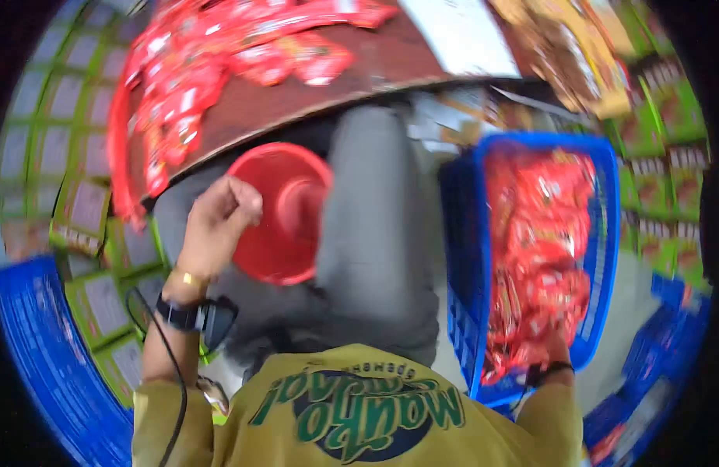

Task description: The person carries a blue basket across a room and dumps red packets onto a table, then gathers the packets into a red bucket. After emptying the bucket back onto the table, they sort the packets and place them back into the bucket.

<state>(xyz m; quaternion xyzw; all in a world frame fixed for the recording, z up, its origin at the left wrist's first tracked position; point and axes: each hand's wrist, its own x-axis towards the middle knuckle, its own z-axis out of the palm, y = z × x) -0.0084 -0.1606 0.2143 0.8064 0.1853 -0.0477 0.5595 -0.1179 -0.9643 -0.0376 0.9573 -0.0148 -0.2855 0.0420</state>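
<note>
My left hand (223, 212) hovers over the near-left rim of a red bucket (270, 268) standing between my knees. Its fingers are curled together in a pinch, and anything inside them is too small or hidden to make out. Off to the right, my right hand (558, 342) reaches into a blue plastic basket (475, 257) filled with shiny red packets (550, 237). Packets and blur hide the fingers of that hand, so I cannot see its grip. The inside of the bucket shows smooth red walls.
Ahead stands a dark brown table (313, 105) with a heap of red packets (196, 62) at its left. A white sheet (461, 35) and brown-yellow packaging (566, 47) lie right. Green boxes (64, 140) are stacked at both sides, with blue crates (48, 366) nearer.
</note>
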